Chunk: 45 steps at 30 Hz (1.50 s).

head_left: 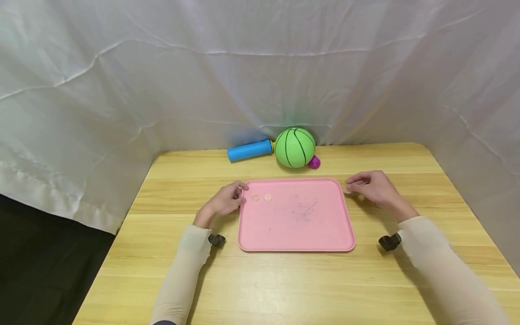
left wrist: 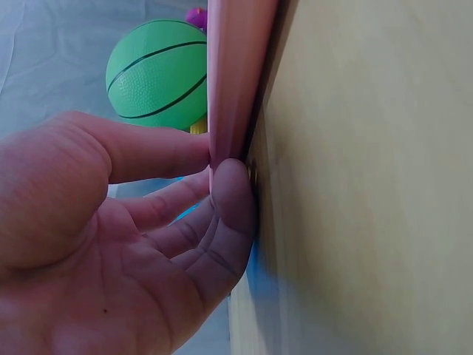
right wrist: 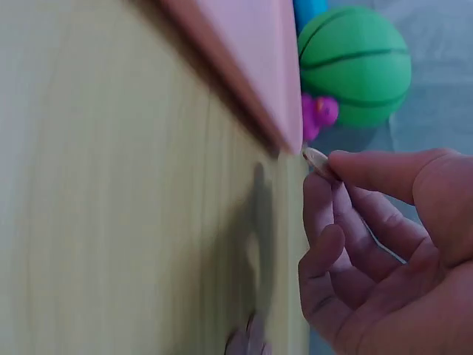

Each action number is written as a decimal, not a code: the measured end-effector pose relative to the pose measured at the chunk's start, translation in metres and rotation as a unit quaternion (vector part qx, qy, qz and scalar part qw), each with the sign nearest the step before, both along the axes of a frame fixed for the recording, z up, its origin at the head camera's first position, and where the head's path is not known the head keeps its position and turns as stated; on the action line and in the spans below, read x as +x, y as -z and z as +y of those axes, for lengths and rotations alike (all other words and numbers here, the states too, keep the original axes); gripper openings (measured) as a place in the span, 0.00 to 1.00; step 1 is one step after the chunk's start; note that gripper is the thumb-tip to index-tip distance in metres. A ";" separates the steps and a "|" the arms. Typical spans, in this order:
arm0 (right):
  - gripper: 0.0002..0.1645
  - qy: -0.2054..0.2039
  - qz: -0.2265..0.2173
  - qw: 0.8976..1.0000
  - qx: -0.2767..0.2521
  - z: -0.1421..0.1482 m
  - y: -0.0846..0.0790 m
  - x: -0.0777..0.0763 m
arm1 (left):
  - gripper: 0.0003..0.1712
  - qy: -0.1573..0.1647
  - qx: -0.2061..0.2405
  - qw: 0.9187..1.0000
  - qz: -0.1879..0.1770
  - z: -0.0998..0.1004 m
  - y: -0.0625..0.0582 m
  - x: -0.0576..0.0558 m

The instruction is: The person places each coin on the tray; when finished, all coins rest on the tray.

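Observation:
A pink tray (head_left: 298, 246) lies on the table, scuffed with dark marks near its middle. Two small round wooden discs, one disc (head_left: 255, 197) beside another disc (head_left: 267, 197), rest in its upper left corner. My left hand (head_left: 225, 199) pinches the tray's left rim, the thumb on one side and a fingertip (left wrist: 233, 196) on the other. Just off the tray's upper right corner, my right hand (head_left: 374, 187) holds a small pale disc (right wrist: 318, 161) between thumb and forefinger, apart from the tray. The other fingers curl loosely beneath.
Behind the tray sits a green ball (head_left: 294, 148) with black lines. A blue pump (head_left: 249, 150) with a yellow end lies against its left side, and a small purple toy (head_left: 314, 162) is at its right. A pale curtain (head_left: 252, 81) hangs behind the wooden table (head_left: 260, 289).

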State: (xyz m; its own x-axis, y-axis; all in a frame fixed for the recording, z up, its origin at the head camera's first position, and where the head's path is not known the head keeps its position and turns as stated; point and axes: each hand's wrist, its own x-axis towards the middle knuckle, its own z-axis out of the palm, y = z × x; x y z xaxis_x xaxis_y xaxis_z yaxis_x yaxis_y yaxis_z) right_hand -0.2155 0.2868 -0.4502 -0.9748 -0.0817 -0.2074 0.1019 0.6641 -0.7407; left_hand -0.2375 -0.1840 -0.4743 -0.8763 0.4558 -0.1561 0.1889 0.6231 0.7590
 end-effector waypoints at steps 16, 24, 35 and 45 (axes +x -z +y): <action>0.25 -0.037 -0.046 0.991 -0.120 -0.066 0.000 -0.005 | 0.21 -0.002 -0.004 1.000 0.000 0.000 0.000 -0.001; 0.25 -0.064 -0.063 0.980 -0.178 -0.091 0.012 -0.008 | 0.21 -0.004 -0.007 1.000 -0.002 0.001 -0.001 0.000; 0.23 -0.057 -0.075 0.979 -0.181 -0.127 0.017 -0.015 | 0.21 -0.005 -0.008 1.000 0.008 0.002 0.001 0.000; 0.20 -0.060 -0.045 0.987 -0.144 -0.156 0.017 -0.025 | 0.21 -0.006 -0.013 1.000 0.009 0.002 0.000 0.000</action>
